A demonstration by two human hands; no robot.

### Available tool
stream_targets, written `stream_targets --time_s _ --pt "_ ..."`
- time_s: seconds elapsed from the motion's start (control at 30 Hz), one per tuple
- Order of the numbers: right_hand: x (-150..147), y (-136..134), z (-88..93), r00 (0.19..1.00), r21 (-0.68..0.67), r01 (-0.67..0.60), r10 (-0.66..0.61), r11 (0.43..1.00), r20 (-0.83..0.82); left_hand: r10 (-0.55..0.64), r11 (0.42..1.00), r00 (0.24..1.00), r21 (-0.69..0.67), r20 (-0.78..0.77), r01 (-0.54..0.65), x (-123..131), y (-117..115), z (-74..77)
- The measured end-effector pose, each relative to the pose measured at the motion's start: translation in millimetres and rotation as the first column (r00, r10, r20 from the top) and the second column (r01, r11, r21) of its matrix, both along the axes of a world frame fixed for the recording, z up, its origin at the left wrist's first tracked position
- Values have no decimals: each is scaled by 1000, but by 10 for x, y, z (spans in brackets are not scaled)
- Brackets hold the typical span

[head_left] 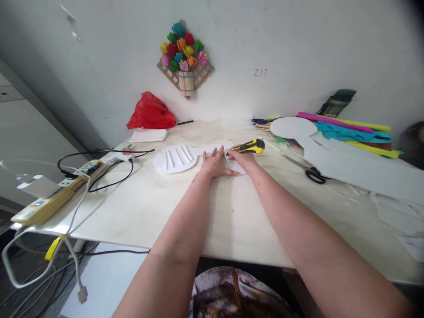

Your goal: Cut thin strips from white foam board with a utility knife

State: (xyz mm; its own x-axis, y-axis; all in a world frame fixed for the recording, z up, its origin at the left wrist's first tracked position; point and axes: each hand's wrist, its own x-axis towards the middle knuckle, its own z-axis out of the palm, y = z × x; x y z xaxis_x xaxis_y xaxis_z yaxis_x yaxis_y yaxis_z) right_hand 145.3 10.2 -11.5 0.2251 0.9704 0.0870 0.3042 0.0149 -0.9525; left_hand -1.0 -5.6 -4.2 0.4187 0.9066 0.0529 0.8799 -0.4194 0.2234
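A red plastic bag (pixel 150 112) sits at the back of the worktop (pixel 149 207) against the wall, with a flat white pad (pixel 148 135) just in front of it. Above hangs a paper flower decoration (pixel 184 55). A yellowish power strip (pixel 56 194) lies on the left edge, a black cable (pixel 109 174) looping beside it. To the right, black-handled scissors (pixel 309 171) lie near large grey-white sheets (pixel 361 170) and a stack of coloured sheets (pixel 351 130).

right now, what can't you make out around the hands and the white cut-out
All in the head view:
Blade of the yellow-and-black utility knife: behind the right hand, too small to tell if extended.
Part of the white slotted cut-out: covered by the left hand.
Dark green object, back right: too blurred to identify.
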Motion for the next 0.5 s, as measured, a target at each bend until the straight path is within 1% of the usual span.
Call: stream_targets --time_s 0.13,0.23,0.37,0.5 --pt "-25 -2 1 999 -5 -45 45 999 -21 10 1000 1000 24 18 -10 -19 -18 23" --pt "-68 -25 30 997 17 -43 44 999 -64 -1 1000 1000 28 30 0 -34 -22 33" --pt "-97 -56 74 1000 -8 -11 11 1000 -10 -9 1000 1000 -14 16 9 -34 -21 48" --pt "-89 -62 77 999 -19 -2 3 1000 38 -9 999 1000 -31 -14 8 -21 -13 59"
